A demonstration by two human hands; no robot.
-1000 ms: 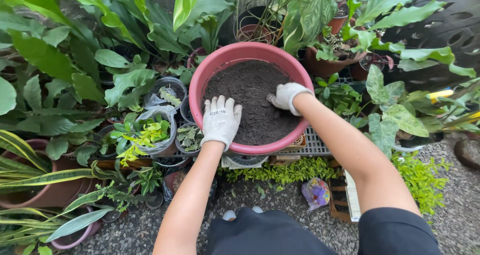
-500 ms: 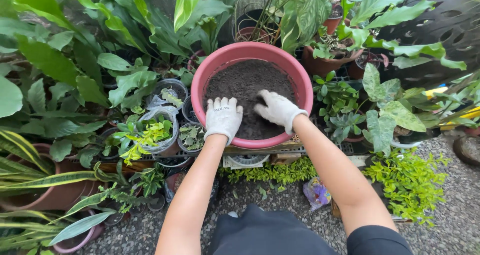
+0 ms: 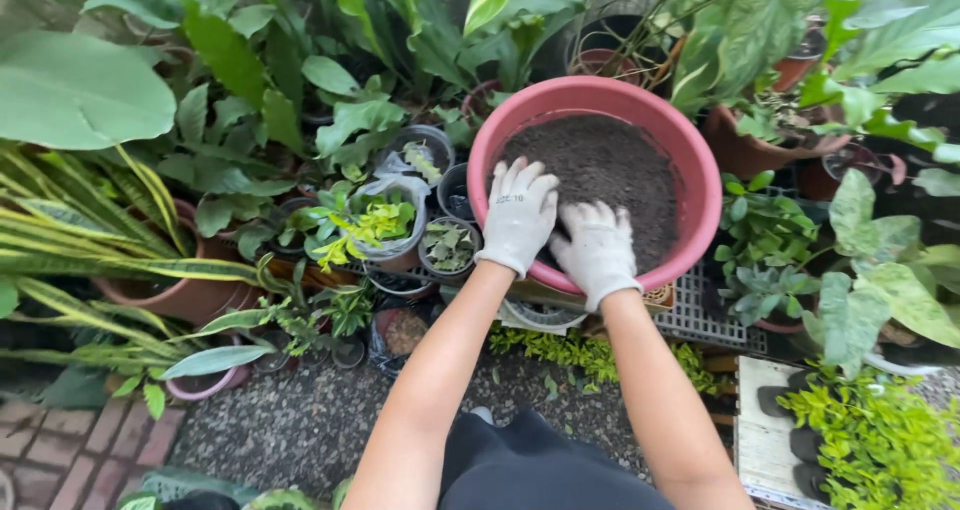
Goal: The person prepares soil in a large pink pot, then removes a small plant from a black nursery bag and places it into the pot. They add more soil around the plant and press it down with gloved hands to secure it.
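We knelt over a round pink pot filled nearly to the brim with dark soil, its mouth facing straight up toward the camera. The pot was circular, so it showed no long axis of its own; it stood upright on a grey plastic grid tray at the upper right of centre, ringed by foliage. Our left hand, in a white knit glove, lay flat with fingers spread across the near-left rim, fingertips pointing away from us and resting on the soil, grasping nothing. Our right hand, gloved the same way, lay just beside it at the near rim, fingers loosely extended onto the soil, also released; whether it pressed down we could not tell. The two gloves sat close together, almost touching. Both bare forearms ran up from the bottom of the frame toward the pot. To the left of the pot stood a cluster of small clear plastic pots with seedlings, one wrapped plant showing yellow-green leaves. A terracotta pot holding striped, sword-shaped leaves stood farther left. Gravel ground spread below, with red brick paving at the lower-left corner.
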